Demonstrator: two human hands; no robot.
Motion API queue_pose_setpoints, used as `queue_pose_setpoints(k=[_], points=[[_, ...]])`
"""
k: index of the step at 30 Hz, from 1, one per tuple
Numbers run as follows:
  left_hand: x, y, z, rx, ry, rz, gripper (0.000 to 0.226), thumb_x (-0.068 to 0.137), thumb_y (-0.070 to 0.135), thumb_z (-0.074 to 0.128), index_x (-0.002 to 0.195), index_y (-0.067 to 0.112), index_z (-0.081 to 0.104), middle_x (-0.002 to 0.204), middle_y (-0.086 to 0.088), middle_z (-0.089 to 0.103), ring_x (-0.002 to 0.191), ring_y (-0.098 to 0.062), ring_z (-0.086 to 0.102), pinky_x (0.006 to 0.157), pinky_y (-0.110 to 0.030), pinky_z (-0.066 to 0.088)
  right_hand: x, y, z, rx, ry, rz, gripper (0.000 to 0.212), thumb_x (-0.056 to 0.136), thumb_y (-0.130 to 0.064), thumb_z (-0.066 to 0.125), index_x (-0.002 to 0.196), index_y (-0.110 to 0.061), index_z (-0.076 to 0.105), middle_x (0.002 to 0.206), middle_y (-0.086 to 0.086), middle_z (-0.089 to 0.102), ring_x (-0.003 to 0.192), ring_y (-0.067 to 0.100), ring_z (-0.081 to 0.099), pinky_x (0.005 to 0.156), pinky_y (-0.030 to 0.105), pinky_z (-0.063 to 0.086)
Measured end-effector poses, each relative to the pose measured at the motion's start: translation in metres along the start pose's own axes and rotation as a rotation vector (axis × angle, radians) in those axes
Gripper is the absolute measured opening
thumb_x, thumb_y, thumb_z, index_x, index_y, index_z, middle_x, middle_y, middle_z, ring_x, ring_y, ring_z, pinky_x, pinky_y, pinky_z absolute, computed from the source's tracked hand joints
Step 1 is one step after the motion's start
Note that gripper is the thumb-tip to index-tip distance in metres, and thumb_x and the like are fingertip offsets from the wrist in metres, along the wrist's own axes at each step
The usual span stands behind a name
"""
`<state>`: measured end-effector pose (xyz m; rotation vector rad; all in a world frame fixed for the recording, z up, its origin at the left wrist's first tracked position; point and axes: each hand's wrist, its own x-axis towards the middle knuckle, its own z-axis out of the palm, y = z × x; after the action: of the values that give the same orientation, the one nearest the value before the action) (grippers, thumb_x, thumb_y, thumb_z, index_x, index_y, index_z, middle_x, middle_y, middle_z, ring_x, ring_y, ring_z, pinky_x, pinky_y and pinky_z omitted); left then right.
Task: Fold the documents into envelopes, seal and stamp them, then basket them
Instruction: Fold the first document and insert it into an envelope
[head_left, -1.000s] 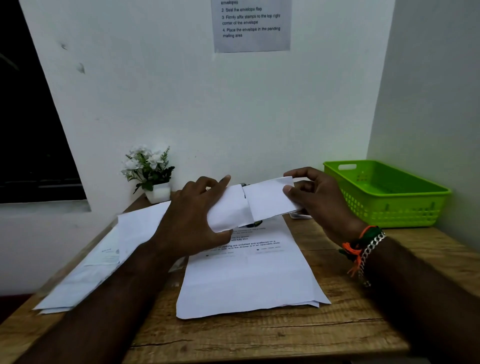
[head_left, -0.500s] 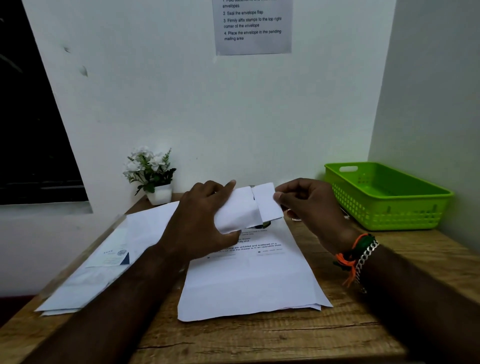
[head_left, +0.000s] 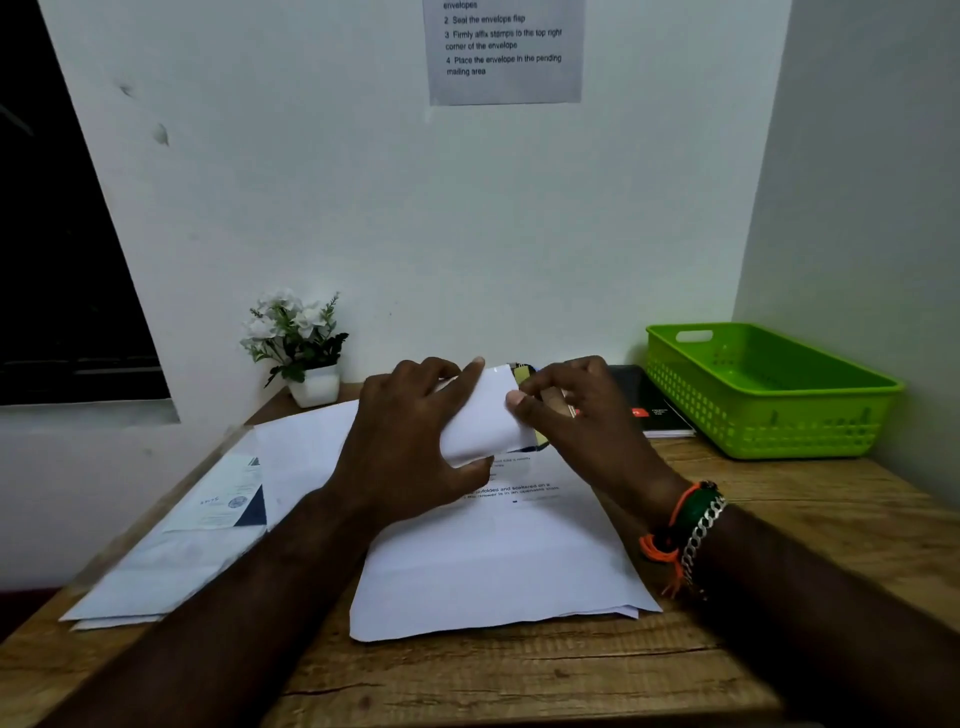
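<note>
On my desk (head_left: 519, 686) lie a stack of papers (head_left: 498, 566) and the green basket (head_left: 769, 395), well right. Above the papers, my left hand (head_left: 410, 447) grips a folded document (head_left: 485, 415); my right hand (head_left: 576, 415) pinches its end, perhaps inside an envelope.

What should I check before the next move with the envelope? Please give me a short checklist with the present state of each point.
1. Both hands hold the envelope: ok. The left hand wraps its left side; the right hand pinches its right end.
2. The folded document is fully inside: cannot tell; the right hand hides that end.
3. The flap is sealed: cannot tell; no flap shows.
4. The stamp is on: cannot tell; none shows on the white face.
5. The green basket is free for the envelope: ok; what shows of its inside is bare.
6. More documents wait: ok; a paper stack lies under the hands.
</note>
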<state>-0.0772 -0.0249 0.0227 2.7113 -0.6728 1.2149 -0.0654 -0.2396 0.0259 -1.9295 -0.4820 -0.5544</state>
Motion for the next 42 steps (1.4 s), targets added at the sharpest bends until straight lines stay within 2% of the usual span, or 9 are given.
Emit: queue_pose_setpoints(k=[6, 8, 10, 13, 16, 22, 32, 36, 42], points=[[-0.001, 0.007, -0.004, 0.157, -0.081, -0.017, 0.104, 0.072, 0.076, 0.052, 0.162, 0.034, 0.022, 0.143, 0.006, 0.045, 0.120, -0.023, 0.049, 0.098, -0.046, 0.033, -0.002, -0.005, -0.002, 0.482, -0.013, 0.259, 0.061, 0.077, -0.018, 0.088, 0.126, -0.022, 0.051, 0.096, 0.003, 0.071, 0.086, 0.018, 0.071, 0.068, 0.037, 0.059], [-0.002, 0.009, -0.002, 0.188, -0.108, 0.004, 0.107, 0.073, 0.076, 0.049, 0.164, 0.034, 0.011, 0.147, 0.005, 0.040, 0.121, -0.024, 0.047, 0.099, -0.048, 0.030, -0.002, -0.002, 0.002, 0.505, 0.015, 0.247, 0.058, 0.077, -0.006, 0.086, 0.124, -0.018, 0.054, 0.078, -0.002, 0.069, 0.079, 0.022, 0.069, 0.073, 0.046, 0.060], [-0.003, 0.012, 0.000, 0.197, -0.129, 0.017, 0.109, 0.075, 0.076, 0.048, 0.165, 0.033, 0.003, 0.150, 0.004, 0.036, 0.123, -0.025, 0.045, 0.100, -0.049, 0.029, -0.002, -0.001, 0.003, 0.474, 0.040, 0.214, 0.050, 0.077, -0.001, 0.084, 0.117, -0.015, 0.059, 0.069, -0.004, 0.065, 0.069, 0.020, 0.063, 0.067, 0.041, 0.055], [-0.003, 0.014, 0.003, 0.200, -0.138, 0.016, 0.111, 0.076, 0.077, 0.048, 0.164, 0.032, -0.001, 0.151, 0.002, 0.035, 0.124, -0.027, 0.044, 0.101, -0.050, 0.029, -0.003, -0.001, 0.001, 0.418, 0.054, 0.190, 0.032, 0.077, -0.001, 0.083, 0.103, -0.010, 0.067, 0.068, -0.005, 0.063, 0.063, 0.015, 0.060, 0.061, 0.032, 0.050], [-0.001, 0.014, 0.005, 0.193, -0.152, 0.008, 0.111, 0.075, 0.076, 0.046, 0.164, 0.032, -0.002, 0.152, 0.002, 0.033, 0.125, -0.027, 0.043, 0.102, -0.050, 0.029, -0.005, -0.003, 0.001, 0.435, 0.026, 0.193, 0.018, 0.082, -0.010, 0.082, 0.094, -0.007, 0.069, 0.079, 0.001, 0.066, 0.074, 0.018, 0.065, 0.068, 0.041, 0.057], [0.001, 0.010, 0.002, 0.195, -0.135, -0.009, 0.110, 0.073, 0.072, 0.047, 0.165, 0.030, 0.002, 0.150, 0.002, 0.034, 0.123, -0.027, 0.042, 0.102, -0.049, 0.031, -0.007, -0.013, -0.002, 0.542, -0.025, 0.255, 0.005, 0.092, -0.004, 0.068, 0.089, -0.003, 0.072, 0.094, 0.015, 0.072, 0.076, 0.015, 0.070, 0.064, 0.026, 0.056], [0.004, 0.012, -0.003, 0.177, -0.129, -0.015, 0.101, 0.072, 0.070, 0.052, 0.161, 0.040, 0.016, 0.153, 0.004, 0.031, 0.125, -0.025, 0.043, 0.102, -0.048, 0.032, -0.004, -0.012, -0.008, 0.612, -0.145, 0.432, 0.006, 0.090, -0.019, 0.073, 0.086, -0.015, 0.070, 0.091, 0.005, 0.074, 0.078, 0.020, 0.072, 0.080, 0.039, 0.059], [0.005, 0.013, -0.004, 0.100, -0.045, -0.034, 0.077, 0.066, 0.066, 0.063, 0.135, 0.035, 0.049, 0.141, 0.007, 0.045, 0.112, -0.022, 0.054, 0.094, -0.044, 0.037, -0.006, -0.013, -0.008, 0.574, -0.135, 0.387, 0.014, 0.088, -0.015, 0.076, 0.077, -0.016, 0.067, 0.092, 0.007, 0.072, 0.082, 0.021, 0.069, 0.078, 0.038, 0.059], [0.004, 0.011, -0.001, 0.012, 0.004, -0.023, 0.050, 0.068, 0.064, 0.068, 0.111, 0.041, 0.059, 0.140, 0.006, 0.046, 0.116, -0.018, 0.053, 0.097, -0.044, 0.033, -0.005, -0.015, -0.011, 0.596, -0.139, 0.432, 0.010, 0.089, -0.019, 0.075, 0.095, -0.010, 0.076, 0.097, 0.009, 0.076, 0.084, 0.022, 0.072, 0.083, 0.042, 0.060]])
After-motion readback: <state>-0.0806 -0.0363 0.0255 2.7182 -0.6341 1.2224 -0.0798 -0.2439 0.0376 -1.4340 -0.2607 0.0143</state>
